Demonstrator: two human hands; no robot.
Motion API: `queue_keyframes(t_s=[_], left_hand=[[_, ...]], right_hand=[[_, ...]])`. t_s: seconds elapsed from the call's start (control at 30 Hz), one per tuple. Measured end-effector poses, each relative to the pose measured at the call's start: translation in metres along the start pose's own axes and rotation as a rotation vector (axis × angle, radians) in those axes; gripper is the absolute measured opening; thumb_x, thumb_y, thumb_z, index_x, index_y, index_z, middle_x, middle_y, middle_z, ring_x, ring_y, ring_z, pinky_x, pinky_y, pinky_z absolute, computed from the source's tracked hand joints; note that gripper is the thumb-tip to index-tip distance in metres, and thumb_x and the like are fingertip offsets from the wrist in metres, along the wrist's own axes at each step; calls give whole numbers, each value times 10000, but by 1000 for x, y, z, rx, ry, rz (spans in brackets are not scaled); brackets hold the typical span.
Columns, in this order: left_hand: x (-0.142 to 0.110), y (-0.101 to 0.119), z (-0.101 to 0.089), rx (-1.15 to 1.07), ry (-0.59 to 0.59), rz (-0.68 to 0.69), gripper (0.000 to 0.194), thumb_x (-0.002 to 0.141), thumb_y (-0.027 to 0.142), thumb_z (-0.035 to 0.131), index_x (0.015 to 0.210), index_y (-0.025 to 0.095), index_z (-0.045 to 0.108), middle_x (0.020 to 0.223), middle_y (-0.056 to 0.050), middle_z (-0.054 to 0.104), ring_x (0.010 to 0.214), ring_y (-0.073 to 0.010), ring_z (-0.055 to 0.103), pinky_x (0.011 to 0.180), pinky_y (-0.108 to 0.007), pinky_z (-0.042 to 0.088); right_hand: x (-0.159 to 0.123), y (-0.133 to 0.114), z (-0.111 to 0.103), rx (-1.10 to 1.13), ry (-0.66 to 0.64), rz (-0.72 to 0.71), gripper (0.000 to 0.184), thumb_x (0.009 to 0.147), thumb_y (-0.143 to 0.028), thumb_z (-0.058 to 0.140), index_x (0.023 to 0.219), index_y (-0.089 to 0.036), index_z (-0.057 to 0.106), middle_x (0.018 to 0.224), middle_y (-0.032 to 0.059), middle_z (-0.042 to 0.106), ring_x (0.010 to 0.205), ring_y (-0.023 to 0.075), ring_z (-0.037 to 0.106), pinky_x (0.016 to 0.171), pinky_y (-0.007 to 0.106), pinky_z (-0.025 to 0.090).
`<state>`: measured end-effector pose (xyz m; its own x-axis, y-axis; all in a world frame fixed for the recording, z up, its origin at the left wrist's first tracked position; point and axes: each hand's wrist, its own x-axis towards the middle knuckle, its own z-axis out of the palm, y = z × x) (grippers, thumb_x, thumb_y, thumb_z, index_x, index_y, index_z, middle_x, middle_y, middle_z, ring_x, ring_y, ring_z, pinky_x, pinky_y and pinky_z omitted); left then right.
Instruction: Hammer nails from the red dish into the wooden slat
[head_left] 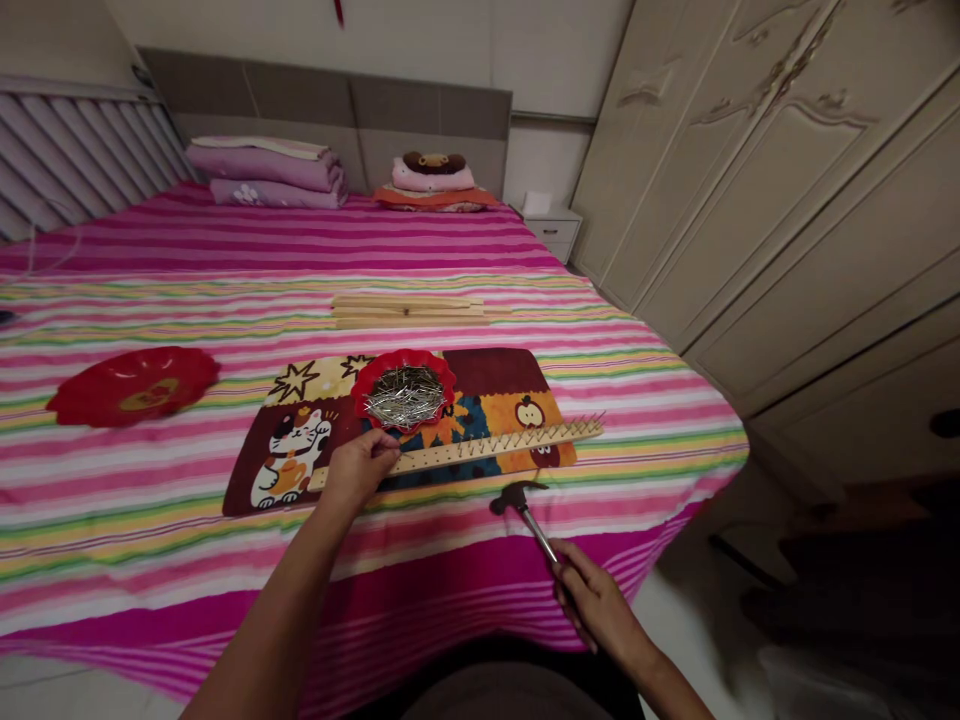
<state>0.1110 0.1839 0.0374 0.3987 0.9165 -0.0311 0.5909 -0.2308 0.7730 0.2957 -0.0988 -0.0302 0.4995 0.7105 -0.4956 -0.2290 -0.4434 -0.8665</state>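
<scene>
My right hand (592,592) is wrapped around the handle of a claw hammer (525,505), its dark head raised off the bedspread just in front of the mat. A long narrow wooden strip (442,455) lies across the patterned mat (487,370). Several nails (555,430) stand up from the strip's right part, and small dark holes dot the part nearer my left hand. My left hand (364,465) is over the left part of the strip, fingers pinched together; what they hold is too small to make out. Just beyond it, a red scalloped bowl (360,390) holds a heap of loose nails (405,393).
Several wooden strips (409,312) lie together behind the mat on the striped bedspread (585,350). A red plate (135,385) is at the left. Folded bedding (270,175) sits by the headboard (300,105). A wardrobe (750,200) stands along the right.
</scene>
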Motion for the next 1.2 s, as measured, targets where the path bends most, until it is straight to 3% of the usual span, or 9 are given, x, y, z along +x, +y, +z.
queue_keyframes(t_s=[0.23,0.47,0.6,0.83,1.03,1.2], left_hand=[[1,2,-4,214,-33,151,139,671,287,549,741,246,661,684,25,664,622,-137,578,590,-221,403],[-3,5,-3,587,-109,223,179,767,254,483,761,215,657,776,-37,645,691,-159,572,637,-248,381],[-3,6,-2,616,-100,311,135,735,211,505,713,202,638,806,-59,612,758,-179,556,668,-263,390],[0,16,5,321,-101,255,103,696,259,544,680,216,636,727,-7,588,702,-145,543,659,-248,403],[3,23,29,-102,-124,98,164,633,345,603,709,206,644,648,22,593,619,-127,534,597,-239,406],[8,26,47,-307,-131,13,219,569,364,644,685,183,608,577,39,572,555,-106,511,547,-225,386]], right_hand=[[0,2,-2,-35,-5,-19,532,750,-480,493,1173,-158,485,480,-105,433,286,50,293,251,152,177],[-1,-2,-1,-49,-21,-23,514,761,-465,487,1177,-163,483,494,-104,439,291,50,296,262,153,181],[-4,-5,-1,-64,-15,-27,512,777,-456,483,1195,-159,478,514,-99,444,288,50,308,264,161,192],[2,5,-2,-66,-6,-54,509,772,-468,480,1177,-160,501,475,-107,428,276,55,294,262,163,183],[9,17,-5,-55,-6,-38,573,756,-508,484,1210,-158,481,452,-118,413,254,47,266,248,158,171],[9,17,-5,-45,-16,-36,558,765,-504,485,1202,-157,471,463,-116,429,258,42,267,242,154,165]])
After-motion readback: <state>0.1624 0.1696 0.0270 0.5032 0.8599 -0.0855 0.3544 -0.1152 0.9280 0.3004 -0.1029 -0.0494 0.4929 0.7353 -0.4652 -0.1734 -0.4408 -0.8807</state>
